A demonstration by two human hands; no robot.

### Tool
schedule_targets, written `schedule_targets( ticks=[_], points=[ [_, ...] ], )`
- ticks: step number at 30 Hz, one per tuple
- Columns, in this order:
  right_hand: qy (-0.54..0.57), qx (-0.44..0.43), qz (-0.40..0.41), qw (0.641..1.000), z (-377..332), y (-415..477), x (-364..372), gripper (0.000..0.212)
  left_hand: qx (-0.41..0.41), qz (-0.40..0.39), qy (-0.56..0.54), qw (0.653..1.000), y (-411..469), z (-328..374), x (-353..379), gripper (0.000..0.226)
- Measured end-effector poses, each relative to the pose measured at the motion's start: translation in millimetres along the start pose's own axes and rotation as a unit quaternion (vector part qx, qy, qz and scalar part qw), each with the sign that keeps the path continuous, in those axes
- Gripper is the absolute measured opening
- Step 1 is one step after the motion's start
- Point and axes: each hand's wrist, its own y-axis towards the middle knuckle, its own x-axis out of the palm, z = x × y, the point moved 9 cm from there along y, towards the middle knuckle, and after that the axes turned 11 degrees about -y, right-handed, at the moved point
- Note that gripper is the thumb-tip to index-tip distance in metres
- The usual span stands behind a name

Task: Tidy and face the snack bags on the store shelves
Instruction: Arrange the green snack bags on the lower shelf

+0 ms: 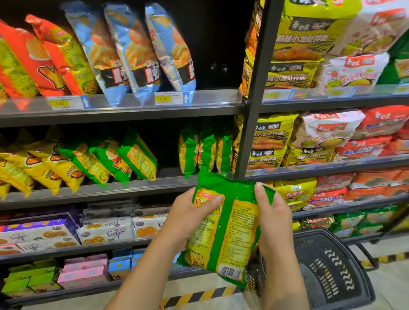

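I hold a green and yellow snack bag (229, 227) upright in front of the shelves, its back with text and barcode towards me. My left hand (189, 213) grips its left edge, and my right hand (272, 218) grips its top right corner. On the second shelf (102, 190), several matching green bags (110, 156) lean to the left, and three more green bags (205, 149) stand at the right end beside the upright post. Yellow bags (10, 165) lie tumbled at the shelf's left.
The top shelf carries leaning blue bags (134, 48) and red-orange bags (40, 58). A dark post (258, 83) divides off noodle packs (317, 65) on the right. A black shopping basket (327, 268) sits on the floor by my right arm. Boxed biscuits (53, 233) fill lower shelves.
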Motion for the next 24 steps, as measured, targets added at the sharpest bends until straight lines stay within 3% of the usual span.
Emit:
schedule_targets(
  ticks=[9,14,18,24],
  points=[
    [-0.028,0.08,-0.06,0.995,49,10,-51,0.032,-0.009,0.009,-0.029,1.0,47,-28,65,0.017],
    [-0.031,0.102,0.048,0.993,73,41,-99,0.027,-0.049,-0.035,-0.024,0.998,85,-61,114,0.022],
    [0.017,0.143,0.121,0.982,105,75,-140,0.025,-0.116,-0.1,0.02,0.988,119,-107,156,0.051],
    [0.043,0.206,0.206,0.956,150,129,-202,0.023,-0.207,-0.174,0.045,0.962,180,-176,227,0.027]
  ],
)
